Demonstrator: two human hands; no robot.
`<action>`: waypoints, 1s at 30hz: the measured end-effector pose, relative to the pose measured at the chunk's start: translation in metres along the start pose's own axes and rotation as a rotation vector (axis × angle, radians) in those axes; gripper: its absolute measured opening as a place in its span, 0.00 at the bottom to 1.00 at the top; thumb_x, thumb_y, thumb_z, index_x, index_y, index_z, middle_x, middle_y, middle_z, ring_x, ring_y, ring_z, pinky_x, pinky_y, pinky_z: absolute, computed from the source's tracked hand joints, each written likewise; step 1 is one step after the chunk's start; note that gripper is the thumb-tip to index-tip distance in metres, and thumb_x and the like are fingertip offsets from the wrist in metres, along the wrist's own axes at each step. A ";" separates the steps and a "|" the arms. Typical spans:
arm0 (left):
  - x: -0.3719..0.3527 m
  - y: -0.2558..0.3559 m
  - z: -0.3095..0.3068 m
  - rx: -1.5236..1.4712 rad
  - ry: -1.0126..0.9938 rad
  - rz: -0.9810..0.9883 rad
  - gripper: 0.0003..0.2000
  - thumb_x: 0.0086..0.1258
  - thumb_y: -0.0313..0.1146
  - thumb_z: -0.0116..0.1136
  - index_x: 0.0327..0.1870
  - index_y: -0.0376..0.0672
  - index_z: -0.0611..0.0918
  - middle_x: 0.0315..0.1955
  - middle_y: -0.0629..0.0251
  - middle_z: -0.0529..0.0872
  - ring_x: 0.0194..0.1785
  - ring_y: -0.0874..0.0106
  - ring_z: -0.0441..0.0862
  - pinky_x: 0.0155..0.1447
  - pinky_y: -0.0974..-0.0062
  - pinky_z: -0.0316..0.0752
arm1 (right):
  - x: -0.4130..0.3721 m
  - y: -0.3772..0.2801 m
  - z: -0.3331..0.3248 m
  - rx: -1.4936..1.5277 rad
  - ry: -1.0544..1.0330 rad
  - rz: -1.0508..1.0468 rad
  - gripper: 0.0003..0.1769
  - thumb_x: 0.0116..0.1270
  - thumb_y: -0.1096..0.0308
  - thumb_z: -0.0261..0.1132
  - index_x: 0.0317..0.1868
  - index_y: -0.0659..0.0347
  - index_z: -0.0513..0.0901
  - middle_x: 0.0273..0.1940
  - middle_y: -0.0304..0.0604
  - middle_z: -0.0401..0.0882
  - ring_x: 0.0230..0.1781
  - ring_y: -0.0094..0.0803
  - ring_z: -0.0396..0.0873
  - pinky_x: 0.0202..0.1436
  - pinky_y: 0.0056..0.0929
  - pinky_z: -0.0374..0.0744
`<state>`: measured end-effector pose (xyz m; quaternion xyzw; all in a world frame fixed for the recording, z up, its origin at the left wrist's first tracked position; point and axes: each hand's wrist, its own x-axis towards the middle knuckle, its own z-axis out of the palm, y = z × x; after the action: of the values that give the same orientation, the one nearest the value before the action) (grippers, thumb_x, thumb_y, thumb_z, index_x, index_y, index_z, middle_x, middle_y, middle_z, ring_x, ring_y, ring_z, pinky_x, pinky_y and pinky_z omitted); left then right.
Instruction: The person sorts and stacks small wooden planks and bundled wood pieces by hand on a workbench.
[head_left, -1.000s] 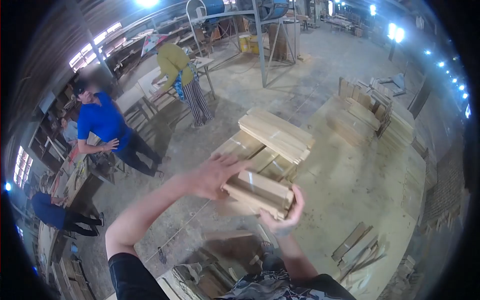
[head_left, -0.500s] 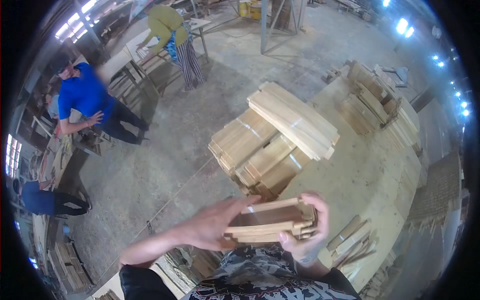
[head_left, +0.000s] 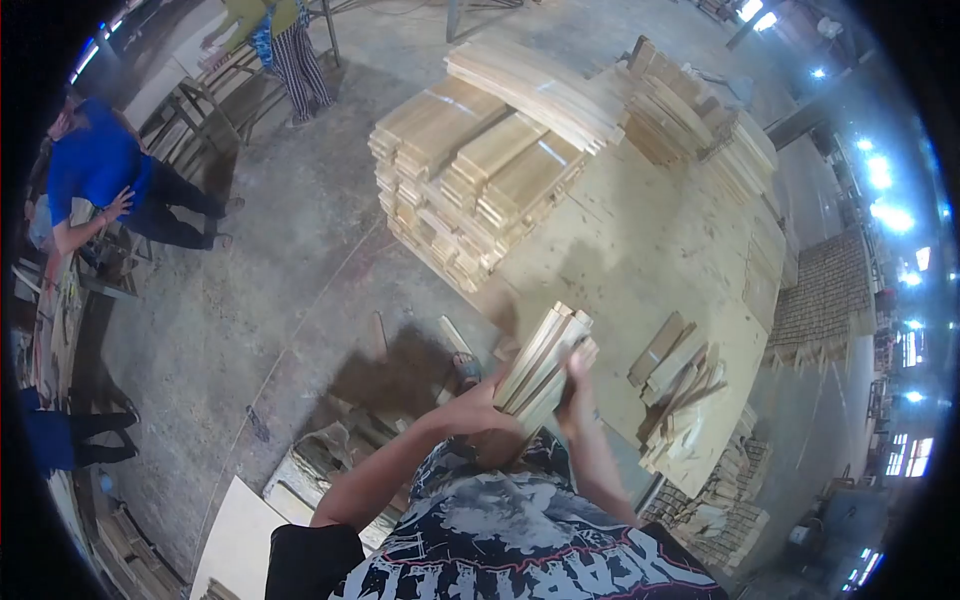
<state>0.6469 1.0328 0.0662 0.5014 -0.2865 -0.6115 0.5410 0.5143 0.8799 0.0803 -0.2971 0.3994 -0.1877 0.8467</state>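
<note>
A small bundle of wooden slats [head_left: 543,362] is tilted in front of my chest, its far end pointing up and to the right. My left hand [head_left: 482,412] grips its lower left side, the fingers mostly hidden. Along the right edge, near the upper end, my right hand [head_left: 577,378] is closed around it. Beyond the bundle stands a large stack of wooden slats [head_left: 450,160], layered in rows with one group lying across the top.
Loose wood pieces [head_left: 675,385] lie on a board sheet [head_left: 640,260] at right, with more stacked wood [head_left: 680,110] behind. A person in blue [head_left: 100,165] stands at left; another in striped trousers [head_left: 292,75] works at a table. A thin strip [head_left: 453,334] lies on the floor.
The bundle has turned from lying crosswise to tilted lengthwise, both hands still on it. My view has swung right and down, so the large stack appears higher and farther left.
</note>
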 end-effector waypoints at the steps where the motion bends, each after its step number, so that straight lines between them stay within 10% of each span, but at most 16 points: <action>1: -0.005 -0.002 0.007 -0.023 0.018 0.001 0.53 0.53 0.32 0.77 0.81 0.43 0.56 0.69 0.58 0.71 0.73 0.67 0.68 0.77 0.66 0.63 | -0.015 0.017 -0.009 -0.063 -0.008 -0.018 0.42 0.71 0.54 0.72 0.76 0.66 0.65 0.68 0.52 0.75 0.70 0.43 0.73 0.74 0.44 0.71; 9: -0.007 -0.012 0.054 0.273 0.186 0.030 0.60 0.55 0.46 0.78 0.82 0.34 0.48 0.71 0.43 0.66 0.76 0.52 0.66 0.78 0.60 0.64 | -0.052 0.034 -0.034 -0.263 -0.023 -0.022 0.42 0.72 0.54 0.71 0.77 0.64 0.62 0.69 0.53 0.72 0.71 0.44 0.72 0.74 0.46 0.72; 17: 0.021 0.020 0.103 0.767 0.385 -0.161 0.67 0.57 0.72 0.66 0.83 0.34 0.41 0.74 0.28 0.56 0.76 0.33 0.61 0.78 0.50 0.62 | -0.004 0.024 -0.085 -0.170 -0.294 0.011 0.44 0.75 0.32 0.55 0.76 0.60 0.67 0.66 0.50 0.76 0.67 0.42 0.76 0.71 0.44 0.76; 23: 0.075 -0.001 0.131 0.570 0.616 -0.045 0.42 0.79 0.61 0.47 0.83 0.40 0.52 0.69 0.34 0.64 0.71 0.34 0.66 0.73 0.47 0.66 | 0.030 -0.007 -0.102 0.007 -0.271 0.005 0.54 0.72 0.20 0.38 0.75 0.63 0.67 0.65 0.51 0.77 0.65 0.43 0.78 0.68 0.44 0.79; 30: 0.125 0.001 0.160 0.915 0.847 0.121 0.28 0.82 0.44 0.50 0.78 0.42 0.66 0.63 0.41 0.70 0.64 0.44 0.74 0.67 0.52 0.72 | 0.062 -0.027 -0.130 -0.026 -0.188 -0.048 0.55 0.72 0.20 0.35 0.74 0.63 0.67 0.66 0.52 0.77 0.66 0.44 0.77 0.69 0.43 0.78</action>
<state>0.5102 0.8828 0.0826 0.8639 -0.3081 -0.1434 0.3717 0.4481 0.7790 -0.0025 -0.3337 0.3135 -0.1742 0.8718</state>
